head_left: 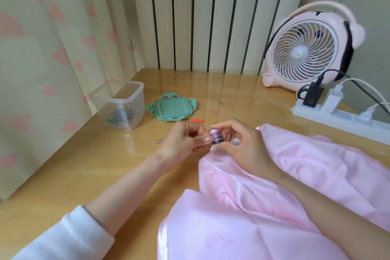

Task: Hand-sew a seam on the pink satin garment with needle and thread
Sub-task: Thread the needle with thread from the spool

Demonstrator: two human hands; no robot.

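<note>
A small spool of pink thread (pixel 215 137) is held above the wooden desk, just past the edge of the pink satin garment (pixel 263 207). My right hand (pixel 242 145) pinches the spool between thumb and fingers. My left hand (pixel 185 140) has curled fingers, with thumb and fingertips at the spool's left side. The garment lies crumpled over the desk's right half, under my right forearm. A short dark thread piece (pixel 225 239) lies on the satin near the front. No needle is visible in either hand.
A clear plastic box (pixel 118 104) with small sewing items stands at the left, its green lid (pixel 171 109) beside it. A red-handled tool (pixel 195 120) and a thin wire loop (pixel 158 140) lie on the desk. A pink fan (pixel 304 48) and a power strip (pixel 337 115) stand at the right.
</note>
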